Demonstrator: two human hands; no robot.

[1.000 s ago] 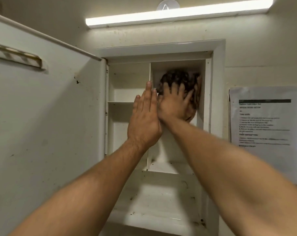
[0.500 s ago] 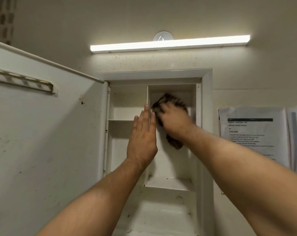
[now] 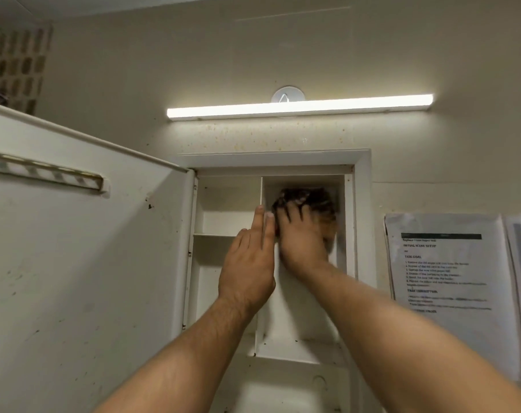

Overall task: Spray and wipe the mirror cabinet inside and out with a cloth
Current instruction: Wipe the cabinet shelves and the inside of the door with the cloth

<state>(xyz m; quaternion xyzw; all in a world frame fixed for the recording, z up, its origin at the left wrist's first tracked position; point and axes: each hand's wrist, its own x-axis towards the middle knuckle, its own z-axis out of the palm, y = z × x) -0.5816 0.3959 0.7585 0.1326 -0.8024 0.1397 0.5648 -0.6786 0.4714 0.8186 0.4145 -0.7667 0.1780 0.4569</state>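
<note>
The white mirror cabinet (image 3: 363, 204) is set into the wall, and its door (image 3: 89, 263) stands swung out to the left. A dark patterned cloth (image 3: 312, 197) lies against the back wall of the upper right compartment. My right hand (image 3: 301, 241) presses it there with spread fingers, and the hand is blurred. My left hand (image 3: 247, 263) is flat with straight fingers, resting on the front edge of the vertical divider (image 3: 261, 192). No spray bottle is in view.
A small shelf (image 3: 214, 234) crosses the left compartment and a lower shelf (image 3: 301, 350) closes off the right one. A lit tube lamp (image 3: 298, 108) hangs above the cabinet. Printed sheets (image 3: 450, 278) are stuck on the wall to the right. Dark specks mark the door.
My right hand has slid the cloth from the left side of the compartment back up and to the right. The view has tilted upward. My left hand stays on the divider.
</note>
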